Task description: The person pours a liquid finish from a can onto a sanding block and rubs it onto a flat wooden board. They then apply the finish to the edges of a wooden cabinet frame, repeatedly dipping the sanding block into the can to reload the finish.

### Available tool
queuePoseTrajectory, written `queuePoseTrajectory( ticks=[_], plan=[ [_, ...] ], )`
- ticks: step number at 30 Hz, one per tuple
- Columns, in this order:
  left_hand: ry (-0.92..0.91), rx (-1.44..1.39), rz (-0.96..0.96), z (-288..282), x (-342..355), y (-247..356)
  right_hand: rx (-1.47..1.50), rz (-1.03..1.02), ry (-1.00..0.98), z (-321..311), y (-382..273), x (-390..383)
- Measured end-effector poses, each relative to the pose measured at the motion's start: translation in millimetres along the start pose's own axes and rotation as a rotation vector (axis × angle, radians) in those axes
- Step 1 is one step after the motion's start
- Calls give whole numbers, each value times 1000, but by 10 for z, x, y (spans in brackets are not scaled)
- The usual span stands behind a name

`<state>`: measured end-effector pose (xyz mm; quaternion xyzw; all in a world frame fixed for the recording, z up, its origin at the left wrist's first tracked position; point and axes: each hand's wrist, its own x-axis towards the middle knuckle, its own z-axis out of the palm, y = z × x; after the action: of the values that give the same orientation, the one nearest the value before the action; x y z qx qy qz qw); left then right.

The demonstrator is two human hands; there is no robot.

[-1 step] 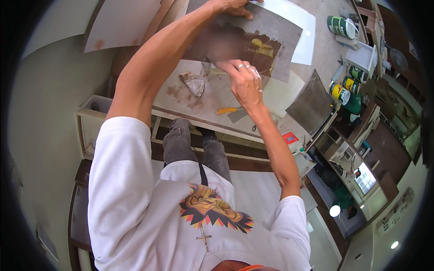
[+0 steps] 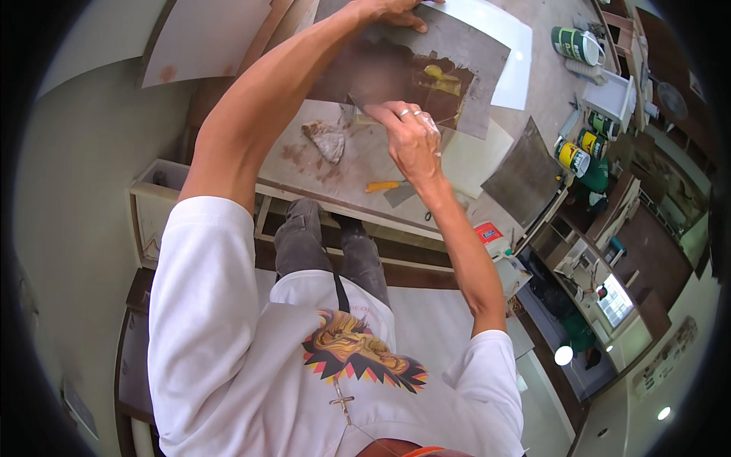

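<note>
My left hand (image 2: 397,13) rests at the far edge of a grey-brown sheet (image 2: 486,57), thumb and finger apart; the frame's top edge cuts it off. My right hand (image 2: 416,141), with rings and white smears, is closed at the sheet's near edge. A thin pale edge shows by its fingertips, but what it holds is hidden and blurred. Across the sheet spreads a dark brown patch with a yellow-green blob (image 2: 440,73) on it. Left of my right hand lies a crumpled, stained cloth (image 2: 327,142). A putty knife (image 2: 383,186) with a yellow handle lies nearer me.
The worktable (image 2: 346,183) carries a white panel (image 2: 515,65), another brown sheet (image 2: 524,177) and a green-and-white bucket (image 2: 572,46). Several paint cans, including a yellow one (image 2: 571,156), stand at right. A white jug (image 2: 493,242) with a red label is beside the table's near edge.
</note>
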<state>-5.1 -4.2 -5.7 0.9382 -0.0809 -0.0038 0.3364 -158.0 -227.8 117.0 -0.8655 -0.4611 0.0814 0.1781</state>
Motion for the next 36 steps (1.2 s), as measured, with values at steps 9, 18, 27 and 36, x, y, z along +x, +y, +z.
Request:
queuePoseTrajectory(
  ticks=[9,18,27,36],
  plan=[
    [4,22,-19,-22,72,-55,128,-5,-86,-272,-178,-202],
    [-13,-20,-29,-4,68,-17,23,44,-101,-205,228,163],
    [-15,79,-11,-53,97,31,20,-32,-70,-45,90,33],
    [-11,76,-12,-35,-51,-40,346,187,-78,-819,256,-161]
  ],
)
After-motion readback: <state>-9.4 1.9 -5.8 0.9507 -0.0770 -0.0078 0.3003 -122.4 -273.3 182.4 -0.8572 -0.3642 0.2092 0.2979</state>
